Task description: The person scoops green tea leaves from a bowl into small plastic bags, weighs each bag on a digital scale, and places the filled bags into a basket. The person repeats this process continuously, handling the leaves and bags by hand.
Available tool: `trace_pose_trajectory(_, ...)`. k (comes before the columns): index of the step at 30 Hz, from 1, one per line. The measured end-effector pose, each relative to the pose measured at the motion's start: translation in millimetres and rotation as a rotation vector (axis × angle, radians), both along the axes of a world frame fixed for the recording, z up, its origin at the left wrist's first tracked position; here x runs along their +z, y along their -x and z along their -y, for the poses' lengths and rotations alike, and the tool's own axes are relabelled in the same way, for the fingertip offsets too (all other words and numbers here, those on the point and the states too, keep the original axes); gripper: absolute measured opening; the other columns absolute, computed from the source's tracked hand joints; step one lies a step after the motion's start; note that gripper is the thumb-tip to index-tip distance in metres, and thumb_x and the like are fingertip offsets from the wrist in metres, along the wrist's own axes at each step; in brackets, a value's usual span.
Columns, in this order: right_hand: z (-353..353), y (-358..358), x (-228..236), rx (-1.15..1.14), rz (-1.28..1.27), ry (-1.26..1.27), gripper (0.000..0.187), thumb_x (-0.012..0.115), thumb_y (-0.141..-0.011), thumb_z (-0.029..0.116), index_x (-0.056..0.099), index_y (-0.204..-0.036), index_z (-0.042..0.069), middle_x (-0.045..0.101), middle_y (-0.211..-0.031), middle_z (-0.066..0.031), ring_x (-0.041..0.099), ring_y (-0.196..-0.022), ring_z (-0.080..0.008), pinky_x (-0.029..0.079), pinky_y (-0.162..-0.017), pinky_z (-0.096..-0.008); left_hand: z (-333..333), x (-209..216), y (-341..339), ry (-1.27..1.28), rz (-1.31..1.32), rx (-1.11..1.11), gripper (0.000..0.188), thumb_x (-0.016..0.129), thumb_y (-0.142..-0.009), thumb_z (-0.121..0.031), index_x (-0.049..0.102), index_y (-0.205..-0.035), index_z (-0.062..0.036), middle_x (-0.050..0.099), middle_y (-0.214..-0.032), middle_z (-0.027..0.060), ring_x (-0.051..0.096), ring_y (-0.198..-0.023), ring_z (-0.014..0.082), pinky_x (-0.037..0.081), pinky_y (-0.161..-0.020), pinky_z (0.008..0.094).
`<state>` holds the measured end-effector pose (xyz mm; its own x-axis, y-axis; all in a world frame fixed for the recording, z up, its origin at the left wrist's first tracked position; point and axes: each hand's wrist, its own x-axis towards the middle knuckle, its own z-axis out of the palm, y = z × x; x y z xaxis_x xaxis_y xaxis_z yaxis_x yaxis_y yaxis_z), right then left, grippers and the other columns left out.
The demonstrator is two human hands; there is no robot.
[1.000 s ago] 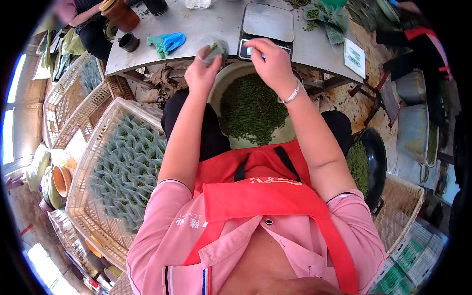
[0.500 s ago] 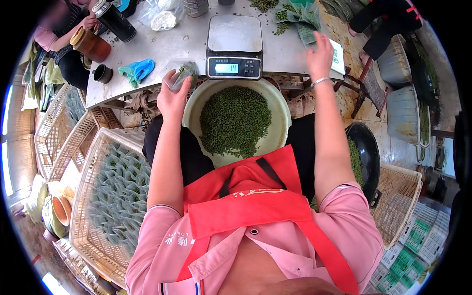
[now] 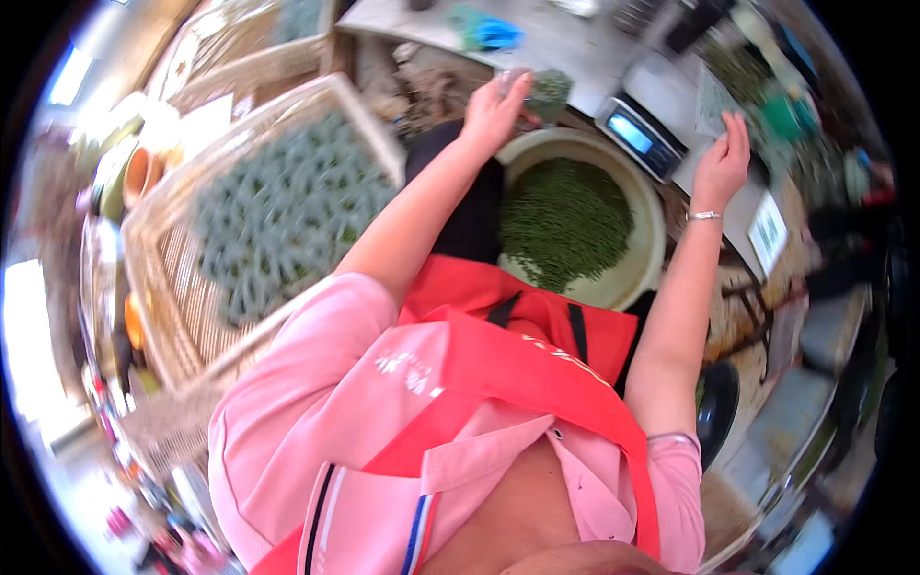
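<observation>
My left hand [image 3: 493,113] is closed on a small mesh bag [image 3: 550,96] with green contents, held up beside the table's near edge. Just below and right of that bag is a round pale tub [image 3: 649,230] holding a heap of small green berries [image 3: 567,213]. My right hand [image 3: 721,171] is raised right of the digital scale [image 3: 640,137], fingers drawn together. A flat, pale mesh bag [image 3: 710,102] appears pinched at its fingertips, though blur softens the grip. On my left, a plastic crate [image 3: 369,120] contains many filled mesh bags [image 3: 287,216].
The metal table [image 3: 565,59] runs across the top, with a blue and green plastic bag [image 3: 494,32] on it. Green mesh bags [image 3: 791,117] lie at its right end, near a white card [image 3: 768,235]. A dark pan [image 3: 719,412] stands low at my right.
The whole view has swung toward my left, bringing the crate nearer the middle. My left hand still carries its bag. My right hand has come away from the table's mesh bags with a pale bag.
</observation>
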<state>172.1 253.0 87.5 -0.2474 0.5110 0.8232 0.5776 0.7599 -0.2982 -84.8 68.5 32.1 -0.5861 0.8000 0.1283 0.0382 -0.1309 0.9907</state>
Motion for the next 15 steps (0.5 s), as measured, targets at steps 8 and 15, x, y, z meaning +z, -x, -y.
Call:
trace_pose_trajectory(8, 59.0, -27.2, -38.9, 0.059, 0.102, 0.181, 0.031, 0.049, -0.086, 0.005, 0.056, -0.115, 0.000, 0.059, -0.116, -0.0140, 0.057, -0.103, -0.0270, 0.043, -0.090, -0.0360, 278.9, 63.5, 151.8, 0.360, -0.714, 0.708, 0.039, 0.051, -0.089, -0.043, 0.062, -0.107, -0.0109, 0.065, -0.066, 0.0099, 0.064, -0.068, 0.0209, 0.049, -0.065, 0.0363)
trace_pose_trajectory(15, 114.1, -31.0, -116.5, 0.339, 0.095, 0.948, 0.024, 0.051, -0.091, 0.009, 0.060, -0.112, 0.001, 0.064, -0.103, -0.0085, 0.063, -0.086, -0.0156, 0.049, -0.077, -0.0269, 524.8, 90.7, 259.1, 1.280, -0.685, 1.235, 0.058, 0.033, -0.088, -0.058, 0.051, -0.124, -0.0156, 0.063, -0.104, 0.0195, 0.059, -0.099, 0.0372, 0.044, -0.086, 0.0469)
